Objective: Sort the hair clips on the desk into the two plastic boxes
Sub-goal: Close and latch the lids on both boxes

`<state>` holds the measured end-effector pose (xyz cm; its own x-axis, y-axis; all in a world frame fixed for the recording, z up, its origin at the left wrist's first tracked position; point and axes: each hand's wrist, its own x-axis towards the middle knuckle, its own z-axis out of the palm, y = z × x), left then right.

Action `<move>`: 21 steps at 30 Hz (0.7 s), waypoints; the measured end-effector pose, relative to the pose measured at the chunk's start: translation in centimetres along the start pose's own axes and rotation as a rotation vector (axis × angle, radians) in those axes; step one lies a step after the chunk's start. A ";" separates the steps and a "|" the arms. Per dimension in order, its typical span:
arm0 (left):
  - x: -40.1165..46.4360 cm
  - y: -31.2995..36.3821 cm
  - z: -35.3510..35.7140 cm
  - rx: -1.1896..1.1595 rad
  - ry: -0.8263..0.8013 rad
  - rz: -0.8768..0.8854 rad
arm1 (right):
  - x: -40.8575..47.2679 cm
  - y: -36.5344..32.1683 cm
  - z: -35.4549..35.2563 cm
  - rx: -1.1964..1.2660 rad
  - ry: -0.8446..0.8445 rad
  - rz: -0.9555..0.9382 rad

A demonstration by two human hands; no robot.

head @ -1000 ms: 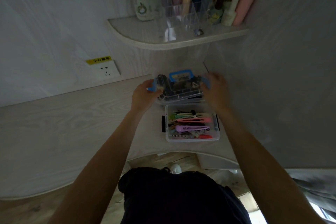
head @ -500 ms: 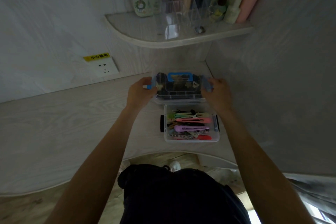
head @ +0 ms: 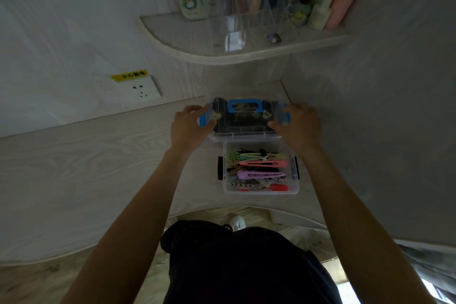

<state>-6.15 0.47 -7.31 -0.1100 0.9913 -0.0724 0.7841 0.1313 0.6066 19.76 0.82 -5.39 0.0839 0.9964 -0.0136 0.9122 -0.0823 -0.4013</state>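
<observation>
Both hands hold the far plastic box [head: 244, 121] by its ends: the left hand [head: 188, 123] grips the blue latch [head: 204, 117] on its side, the right hand [head: 294, 122] curls round the opposite latch [head: 281, 116]. The box's long axis runs straight from one grip to the other, blue handle [head: 243, 106] centred between. Just nearer the person than both grips, touching this box, sits the open box [head: 260, 190] of coloured hair clips [head: 261, 168] on the desk [head: 98, 168].

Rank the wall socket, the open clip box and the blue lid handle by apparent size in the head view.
1. open clip box
2. wall socket
3. blue lid handle
The box lies nearer the camera, so its lead is unsure.
</observation>
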 end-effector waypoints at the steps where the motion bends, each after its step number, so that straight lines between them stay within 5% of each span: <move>1: -0.1 -0.1 0.0 -0.005 -0.002 -0.020 | 0.0 0.2 0.0 0.028 -0.007 0.007; 10: -0.2 0.5 0.3 -0.910 -0.067 -0.466 | 0.3 1.4 0.6 0.696 -0.144 0.245; 16: -0.3 0.6 1.2 -0.569 0.045 -0.355 | -0.1 0.8 1.3 0.812 0.011 0.366; 21: -1.4 1.6 1.3 -0.026 0.162 -0.064 | -1.4 -1.2 1.6 0.389 0.080 0.242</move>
<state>-3.96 -0.70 -7.31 -0.2583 0.9659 0.0157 0.7566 0.1922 0.6250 17.90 -0.47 -6.35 0.3200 0.9436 -0.0847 0.6456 -0.2826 -0.7095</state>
